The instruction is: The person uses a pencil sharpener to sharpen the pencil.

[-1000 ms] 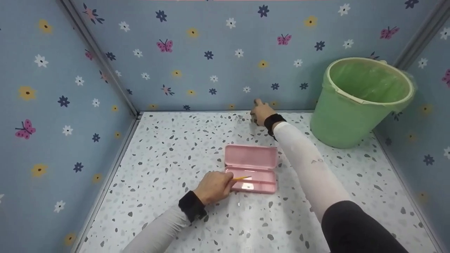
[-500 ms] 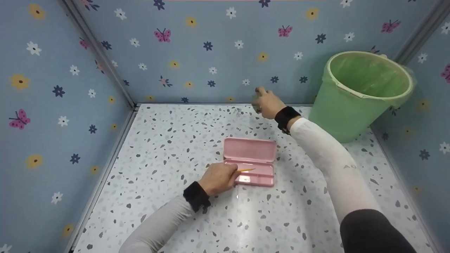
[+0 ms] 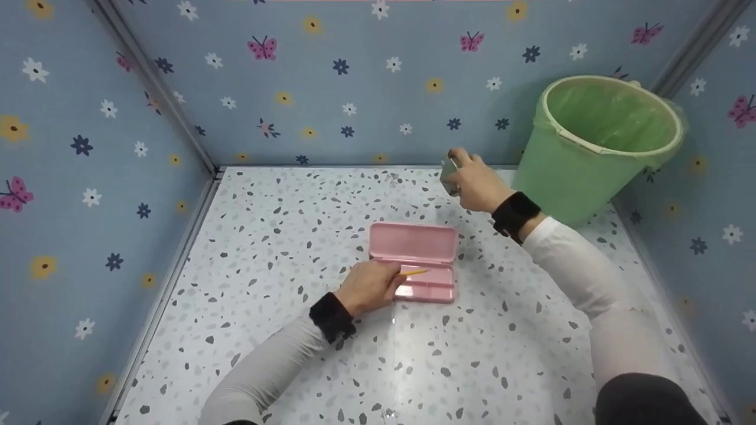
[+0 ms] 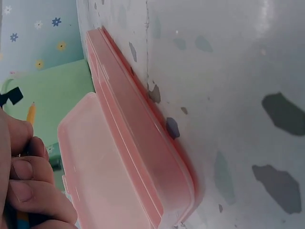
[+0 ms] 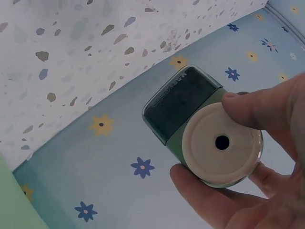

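Observation:
My left hand (image 3: 369,288) grips a yellow pencil (image 3: 415,273), its tip pointing right over an open pink pencil case (image 3: 413,241). The case lies on the table with its lid folded back; its tray has a divider, and my fingers cover the tray's left end. In the left wrist view, the curled fingers (image 4: 35,195) wrap the pencil's shaft. Farther back, my right hand (image 3: 483,184) holds a green pencil sharpener (image 5: 202,131) between thumb and fingers, above the table. The right wrist view shows its cream round face with a dark hole and a dark see-through shavings bin.
A green bin (image 3: 564,159) with a clear liner stands at the back right, close to my right hand. Blue flowered walls (image 3: 354,82) enclose the speckled white table (image 3: 283,236) at the back and both sides.
My right hand has lifted the sharpener from near the back wall and brought it right and toward me. The left hand stays at the case with the pencil; the head view has tilted down slightly.

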`<state>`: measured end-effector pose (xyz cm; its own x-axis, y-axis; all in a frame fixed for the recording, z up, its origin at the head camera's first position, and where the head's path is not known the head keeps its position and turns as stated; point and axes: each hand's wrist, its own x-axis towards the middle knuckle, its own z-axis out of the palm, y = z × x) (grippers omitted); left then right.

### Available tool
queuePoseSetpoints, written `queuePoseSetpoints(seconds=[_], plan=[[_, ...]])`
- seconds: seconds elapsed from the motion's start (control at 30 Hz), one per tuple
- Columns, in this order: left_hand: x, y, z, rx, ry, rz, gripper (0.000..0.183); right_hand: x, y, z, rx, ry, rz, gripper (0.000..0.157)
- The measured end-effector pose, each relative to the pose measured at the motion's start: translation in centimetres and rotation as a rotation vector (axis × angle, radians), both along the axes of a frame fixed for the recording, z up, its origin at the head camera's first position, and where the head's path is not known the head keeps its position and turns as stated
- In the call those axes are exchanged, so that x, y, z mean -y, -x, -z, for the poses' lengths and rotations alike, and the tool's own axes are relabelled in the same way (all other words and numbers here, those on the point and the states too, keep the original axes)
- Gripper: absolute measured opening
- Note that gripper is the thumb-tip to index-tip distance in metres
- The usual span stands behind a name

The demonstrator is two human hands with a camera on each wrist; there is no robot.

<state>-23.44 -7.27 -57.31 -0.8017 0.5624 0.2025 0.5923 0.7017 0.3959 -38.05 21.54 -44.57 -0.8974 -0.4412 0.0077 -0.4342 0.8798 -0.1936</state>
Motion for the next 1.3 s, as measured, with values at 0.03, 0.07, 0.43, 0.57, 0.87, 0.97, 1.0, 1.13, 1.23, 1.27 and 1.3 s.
queuePoseSetpoints(seconds=[0.03, 0.07, 0.43, 0.57, 0.87, 0.97, 1.0, 1.13, 1.23, 1.27, 1.3], plan=[[-0.1, 0.1, 0.0, -0.002, -0.002, 0.001, 0.029, -0.5, -0.5, 0.0, -0.003, -0.002, 0.006, 0.054], [-0.1, 0.2, 0.0, -0.004, -0.005, 0.003, 0.029, -0.9, -0.9, 0.0, -0.005, -0.002, 0.011, 0.054], [-0.4, -0.2, 0.2, -0.014, -0.015, -0.016, 0.029, -5.3, -6.2, 2.7, -0.042, -0.077, -0.028, 0.037], [-0.4, -0.4, 0.1, -0.011, -0.010, -0.038, 0.030, -5.6, -8.2, 3.7, -0.049, -0.086, -0.028, 0.031], [-0.9, -0.6, -0.3, -0.033, -0.035, -0.054, 0.029, -4.9, -12.1, 6.3, 0.010, -0.060, 0.038, 0.039], [-1.0, -0.6, -0.3, -0.040, -0.035, -0.059, 0.029, -4.4, -13.3, 7.0, 0.030, -0.068, 0.028, 0.038], [-1.0, -0.6, -0.2, -0.043, -0.034, -0.062, 0.029, -4.2, -13.6, 7.2, 0.032, -0.070, 0.024, 0.039], [-1.1, -0.5, -0.2, -0.052, -0.035, -0.066, 0.028, -3.7, -14.7, 7.9, 0.038, -0.082, 0.026, 0.037], [-1.1, -0.4, -0.2, -0.062, -0.030, -0.062, 0.028, -3.6, -15.2, 8.4, 0.025, -0.108, 0.026, 0.033], [-1.2, -0.4, -0.2, -0.065, -0.030, -0.060, 0.028, -3.6, -15.3, 8.5, 0.022, -0.118, 0.026, 0.032], [-1.1, -0.4, -0.2, -0.067, -0.031, -0.059, 0.028, -3.7, -15.4, 8.6, 0.018, -0.127, 0.025, 0.030]])
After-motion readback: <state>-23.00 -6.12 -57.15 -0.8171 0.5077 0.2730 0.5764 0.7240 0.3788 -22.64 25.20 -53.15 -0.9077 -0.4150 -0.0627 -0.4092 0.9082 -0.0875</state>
